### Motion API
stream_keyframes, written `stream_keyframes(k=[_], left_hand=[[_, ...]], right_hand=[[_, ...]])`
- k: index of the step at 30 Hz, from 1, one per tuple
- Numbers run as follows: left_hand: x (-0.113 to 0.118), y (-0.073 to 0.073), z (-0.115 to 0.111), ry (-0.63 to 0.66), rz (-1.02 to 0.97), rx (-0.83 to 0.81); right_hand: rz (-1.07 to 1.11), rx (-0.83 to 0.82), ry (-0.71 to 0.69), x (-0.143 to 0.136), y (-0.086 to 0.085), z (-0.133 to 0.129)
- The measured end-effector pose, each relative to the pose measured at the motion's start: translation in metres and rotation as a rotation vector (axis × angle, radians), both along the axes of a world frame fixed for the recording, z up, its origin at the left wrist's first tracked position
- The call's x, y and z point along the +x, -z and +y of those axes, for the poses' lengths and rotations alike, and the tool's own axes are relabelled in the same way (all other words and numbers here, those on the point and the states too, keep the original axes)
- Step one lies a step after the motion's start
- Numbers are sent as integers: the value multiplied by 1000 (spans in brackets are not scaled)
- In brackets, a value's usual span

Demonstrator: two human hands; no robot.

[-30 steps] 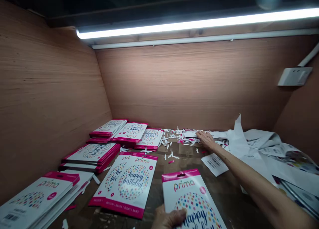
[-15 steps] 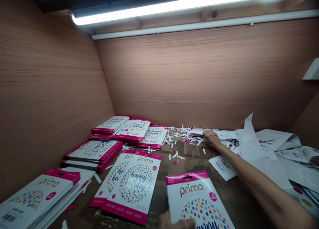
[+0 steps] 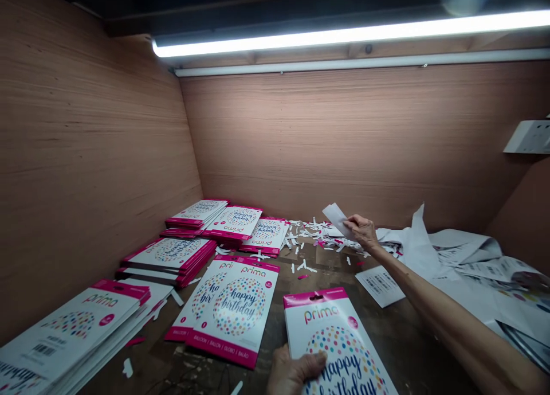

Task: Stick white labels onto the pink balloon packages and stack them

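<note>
At the bottom of the head view, my left hand grips the edge of a balloon packet, thumb on its front. The packet is white with pink bands, printed "prima" and "happy birthday". My right hand is raised over the scraps at the back, pinching small white paper slips that point up and left. Two more packets lie overlapped on the table left of my left hand. Below my right forearm lies a white barcode sheet.
Several stacks of packets stand along the left wall, one stack nearest me. Paper scraps litter the back of the table. Crumpled white sheets are heaped at right. A lit tube runs overhead; a socket box is on the right.
My right hand has lifted from the scrap pile with white paper slips in its fingers. My left hand still holds the packet, with more of the hand and packet showing. The view has tilted up slightly.
</note>
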State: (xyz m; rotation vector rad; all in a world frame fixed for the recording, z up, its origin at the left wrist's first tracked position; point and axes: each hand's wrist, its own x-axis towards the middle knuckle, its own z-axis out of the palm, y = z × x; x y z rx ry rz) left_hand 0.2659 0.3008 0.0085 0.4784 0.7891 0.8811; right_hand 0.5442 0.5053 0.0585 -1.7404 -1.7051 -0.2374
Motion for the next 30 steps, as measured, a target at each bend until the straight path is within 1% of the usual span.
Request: stream_keyframes(k=[4,6,8,11,13,14,15,16,18,20,21,22,23,24,25,26,28,30], left_hand=[[3,-18,-6,-55,-65,-58],[6,-28,-12,-73,-67,-57],[8,-35,-20,-63,-55,-44],[4,-38,-33,-45,-72,-31],[-3,-34,-41,-53,-83,-30],[-8,-32,-46,-56,-85,-25],[-13,-30,-50,-53,-86,-19],[-18,-27,-54,-49,-86,-13],[-29,-23,-63,-46,-86,-7],[-38,-20,-70,-66,-77,-12],[-43,-19,-73,-80,-67,-16],[-46,-19,-76,-95,-57,-20],[-50,-20,-78,-111,-49,-23],[-52,-21,-81,-127,-45,-27],[-54,-24,-84,-139,-45,-30],[-56,-27,-87,-148,-46,-31],[-57,-37,-93,-156,-32,-37],[-56,-46,-98,-137,-12,-65]], right_hand=[[-1,73,-102,-21,-37,-45],[-41,103,-120,-26,-54,-67],[-102,143,-111,-27,-72,-83],[-210,186,-98,-25,-96,-91],[-272,174,-123,-28,-104,-88],[-296,155,-144,-31,-103,-85],[-314,129,-167,-36,-99,-82],[-324,98,-188,-42,-91,-79],[-314,32,-212,-58,-68,-74],[-268,-23,-203,-73,-43,-71],[-234,-40,-189,-80,-33,-70],[-197,-48,-172,-84,-27,-70],[-157,-44,-151,-87,-25,-71],[-117,-29,-128,-88,-27,-72],[-77,-4,-107,-87,-35,-75],[-39,28,-91,-85,-46,-81],[27,101,-87,-80,-76,-97],[71,155,-133,-77,-107,-123]])
